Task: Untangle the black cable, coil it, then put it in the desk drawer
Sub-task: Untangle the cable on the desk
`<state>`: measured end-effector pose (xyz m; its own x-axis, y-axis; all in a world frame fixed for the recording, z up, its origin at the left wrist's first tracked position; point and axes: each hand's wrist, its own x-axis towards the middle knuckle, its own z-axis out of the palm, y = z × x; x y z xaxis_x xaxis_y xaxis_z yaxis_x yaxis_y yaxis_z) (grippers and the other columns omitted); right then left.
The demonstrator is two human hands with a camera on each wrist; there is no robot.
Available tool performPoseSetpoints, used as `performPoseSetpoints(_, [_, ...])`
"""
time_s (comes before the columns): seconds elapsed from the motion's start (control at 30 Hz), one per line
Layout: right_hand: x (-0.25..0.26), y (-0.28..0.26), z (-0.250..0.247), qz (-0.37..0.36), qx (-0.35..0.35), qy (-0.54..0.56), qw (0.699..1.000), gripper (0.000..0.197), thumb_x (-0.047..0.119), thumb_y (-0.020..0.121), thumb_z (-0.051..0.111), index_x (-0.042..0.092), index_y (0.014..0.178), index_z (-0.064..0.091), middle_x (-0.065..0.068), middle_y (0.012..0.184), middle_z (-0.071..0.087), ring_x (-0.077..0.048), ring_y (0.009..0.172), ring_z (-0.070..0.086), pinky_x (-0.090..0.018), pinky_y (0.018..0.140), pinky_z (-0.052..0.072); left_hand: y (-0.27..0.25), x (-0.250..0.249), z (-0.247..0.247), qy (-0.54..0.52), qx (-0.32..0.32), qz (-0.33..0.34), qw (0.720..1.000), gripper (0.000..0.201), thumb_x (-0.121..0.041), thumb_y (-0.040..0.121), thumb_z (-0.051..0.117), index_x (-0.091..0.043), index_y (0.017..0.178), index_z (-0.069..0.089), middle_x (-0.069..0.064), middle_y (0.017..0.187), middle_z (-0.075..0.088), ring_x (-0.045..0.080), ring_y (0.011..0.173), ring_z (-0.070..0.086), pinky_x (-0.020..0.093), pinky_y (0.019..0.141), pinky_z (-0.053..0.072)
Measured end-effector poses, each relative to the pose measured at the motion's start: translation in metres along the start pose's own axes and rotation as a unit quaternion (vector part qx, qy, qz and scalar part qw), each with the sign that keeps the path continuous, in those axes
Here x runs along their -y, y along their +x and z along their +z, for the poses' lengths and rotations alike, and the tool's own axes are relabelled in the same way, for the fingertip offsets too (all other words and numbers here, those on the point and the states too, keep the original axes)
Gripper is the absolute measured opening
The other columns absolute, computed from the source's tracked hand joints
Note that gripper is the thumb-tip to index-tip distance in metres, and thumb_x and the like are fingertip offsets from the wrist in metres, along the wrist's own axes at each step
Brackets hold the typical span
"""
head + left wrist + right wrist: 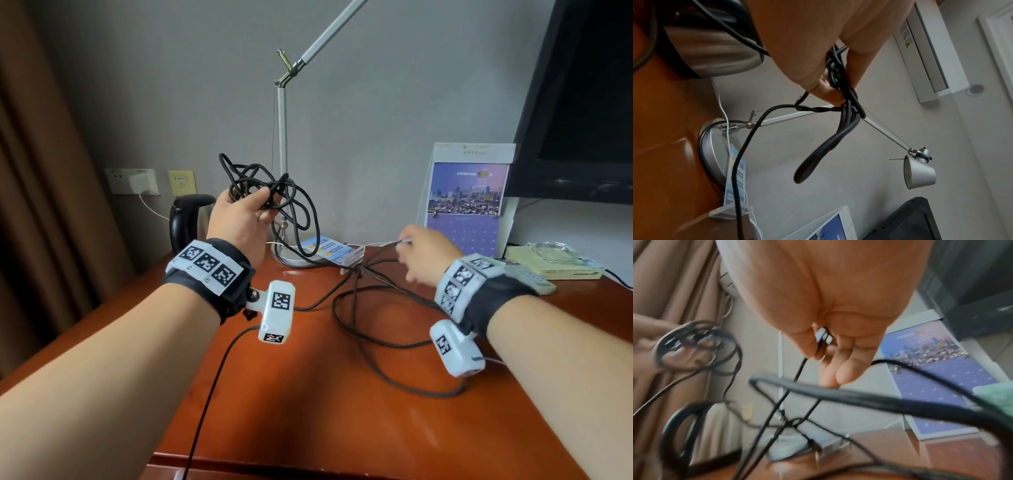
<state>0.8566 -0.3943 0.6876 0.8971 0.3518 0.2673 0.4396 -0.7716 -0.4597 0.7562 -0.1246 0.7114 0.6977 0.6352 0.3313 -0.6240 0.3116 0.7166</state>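
**Op:** Left hand [239,219] is up above the desk [308,394], near the kettle [188,219], with thumb and fingers clamped on a knotted bundle of the black cable [267,192]. Loops hang below my grip, and one strand drops past the lamp base [291,255] to the desktop.

**Spotter:** And the rest of it?

**Op:** It sprawls over the desk in wide slack loops between my two arms. I judge we're mid-untangle; nothing is coiled, and I can't see the drawer in any view.

**Spotter:** Right hand?

**Op:** Right hand [428,253] is low over the desk in front of the calendar [467,202], thumb and forefinger pinched on the plug ends [823,337]. The wrist view shows two pale plugs side by side with thin leads running down from them; it's blurred, so I won't say more.

**Spotter:** How do you want to run it?

**Op:** I'd keep the left grip loose enough that strands can slide, and feed the plug ends back through the loops rather than hauling on them. Pulling hard would likely tighten the knot.

**Spotter:** Hazards?

**Op:** The strand by the lamp base could snag there, and the small card stand [352,258] sits right among the loops, so I'd lift the cable clear before drawing it through.
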Motion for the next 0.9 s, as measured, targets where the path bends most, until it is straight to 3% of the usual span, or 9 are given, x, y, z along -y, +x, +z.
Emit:
performPoseSetpoints(0.07, [-0.007, 0.008, -0.025, 0.028, -0.076, 0.09, 0.993, 0.016, 0.018, 0.102, 0.043, 0.016, 0.109, 0.058, -0.013, 0.091, 0.071, -0.035, 0.075, 0.073, -0.05, 0.076, 0.061, 0.002, 0.001, -0.001, 0.002, -0.009, 0.009, 1.0, 0.021, 0.012, 0.095, 0.056, -0.008, 0.089, 0.054, 0.009, 0.074, 0.069, 0.022, 0.07, 0.068, 0.031, 0.068, 0.045])
performPoseSetpoints(0.17, [-0.027, 0.02, -0.064, 0.074, -0.179, 0.189, 0.963, 0.017, 0.019, 0.103, 0.043, 0.019, 0.106, 0.06, -0.008, 0.085, 0.069, -0.028, 0.06, 0.069, -0.043, 0.068, 0.058, 0.004, 0.001, -0.005, 0.013, -0.023, 0.021, 0.999, 0.021, 0.012, 0.095, 0.056, -0.008, 0.09, 0.054, 0.012, 0.082, 0.065, 0.022, 0.071, 0.068, 0.025, 0.062, 0.052])
performPoseSetpoints(0.27, [-0.058, 0.029, -0.093, 0.12, -0.284, 0.181, 0.934, 0.032, 0.024, 0.094, 0.041, 0.014, 0.102, 0.07, -0.019, 0.098, 0.072, -0.038, 0.083, 0.071, -0.048, 0.081, 0.059, 0.011, 0.002, -0.011, 0.017, -0.045, 0.03, 0.998, 0.02, 0.011, 0.093, 0.058, -0.008, 0.091, 0.056, 0.013, 0.087, 0.064, 0.024, 0.077, 0.068, 0.025, 0.064, 0.056])
performPoseSetpoints(0.37, [-0.082, 0.026, -0.102, 0.165, -0.37, 0.132, 0.905, 0.037, 0.016, 0.099, 0.042, 0.009, 0.117, 0.073, -0.022, 0.119, 0.07, -0.042, 0.111, 0.065, -0.045, 0.097, 0.052, 0.015, 0.003, -0.015, 0.022, -0.07, 0.031, 0.997, 0.02, 0.012, 0.092, 0.06, -0.008, 0.089, 0.057, 0.012, 0.087, 0.064, 0.027, 0.081, 0.067, 0.027, 0.069, 0.058])
performPoseSetpoints(0.53, [-0.117, 0.017, -0.083, 0.245, -0.204, -0.011, 0.948, 0.032, 0.008, 0.101, 0.047, -0.004, 0.123, 0.066, -0.027, 0.124, 0.064, -0.044, 0.116, 0.061, -0.047, 0.091, 0.049, 0.011, -0.003, -0.012, 0.022, -0.056, 0.035, 0.998, 0.022, 0.01, 0.092, 0.058, -0.01, 0.085, 0.054, 0.01, 0.08, 0.066, 0.024, 0.074, 0.068, 0.028, 0.066, 0.051])
performPoseSetpoints(0.63, [-0.129, 0.001, -0.076, 0.29, -0.119, -0.149, 0.938, 0.028, 0.009, 0.101, 0.048, -0.005, 0.097, 0.071, -0.017, 0.083, 0.062, -0.037, 0.089, 0.062, -0.04, 0.07, 0.045, 0.01, -0.013, -0.007, 0.007, -0.038, 0.044, 0.998, 0.023, 0.013, 0.092, 0.055, -0.009, 0.085, 0.051, 0.006, 0.069, 0.068, 0.022, 0.069, 0.067, 0.03, 0.065, 0.045])
performPoseSetpoints(0.7, [-0.139, -0.006, -0.076, 0.31, -0.115, -0.176, 0.927, 0.026, 0.016, 0.099, 0.051, -0.002, 0.09, 0.069, -0.015, 0.075, 0.056, -0.036, 0.085, 0.063, -0.04, 0.07, 0.049, 0.01, -0.02, -0.002, -0.011, -0.031, 0.051, 0.998, 0.022, 0.013, 0.092, 0.055, -0.008, 0.087, 0.051, 0.006, 0.069, 0.068, 0.022, 0.068, 0.066, 0.032, 0.069, 0.046])
performPoseSetpoints(0.8, [-0.169, 0.0, -0.073, 0.331, -0.176, -0.156, 0.914, 0.024, 0.026, 0.088, 0.058, 0.002, 0.089, 0.059, -0.022, 0.083, 0.062, -0.04, 0.081, 0.064, -0.05, 0.081, 0.058, 0.01, -0.029, 0.006, -0.014, -0.024, 0.067, 0.997, 0.024, 0.013, 0.089, 0.055, -0.009, 0.083, 0.051, 0.006, 0.068, 0.067, 0.023, 0.068, 0.063, 0.032, 0.069, 0.044])
performPoseSetpoints(0.9, [-0.16, -0.008, -0.078, 0.347, -0.148, -0.197, 0.905, 0.016, 0.02, 0.089, 0.058, 0.006, 0.082, 0.054, -0.019, 0.078, 0.061, -0.037, 0.078, 0.063, -0.052, 0.086, 0.055, 0.014, -0.033, 0.012, -0.011, -0.021, 0.077, 0.997, 0.023, 0.013, 0.087, 0.056, -0.009, 0.084, 0.05, 0.007, 0.071, 0.066, 0.023, 0.067, 0.064, 0.032, 0.068, 0.044])
